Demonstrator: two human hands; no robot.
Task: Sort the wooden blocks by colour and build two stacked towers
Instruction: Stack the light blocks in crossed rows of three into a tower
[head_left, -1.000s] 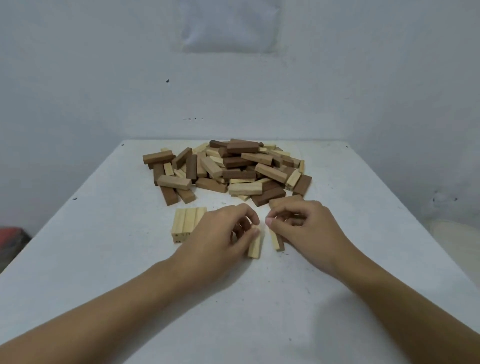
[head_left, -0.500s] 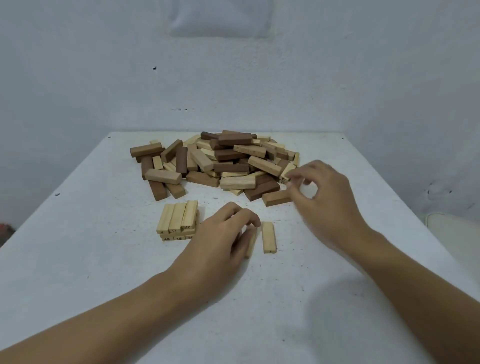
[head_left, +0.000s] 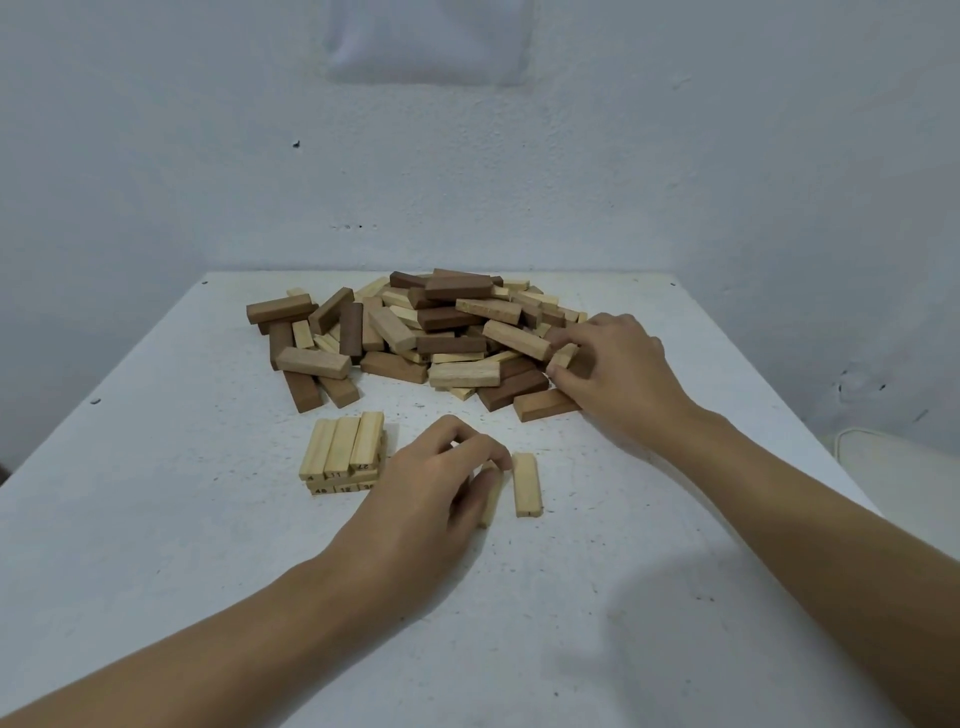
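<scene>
blocks (head_left: 415, 338): matt wood (pale, brown) | table (head_left: 156, 519): matt white, speckled

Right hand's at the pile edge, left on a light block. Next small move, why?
Probably lift the light block pinched by the right hand out of the pile and set it beside the loose block; with the left hand's held block, that makes three, like the stack's layers.

White table (head_left: 208, 571), speckled, before me. Far middle: loose pile of pale and brown blocks (head_left: 447, 332). Nearer left: pale stack (head_left: 345, 452), two layers, three across. Nearer middle, side by side, slightly apart: free pale block (head_left: 526, 484) and held pale block (head_left: 491, 498), in my left hand (head_left: 431, 493).
</scene>
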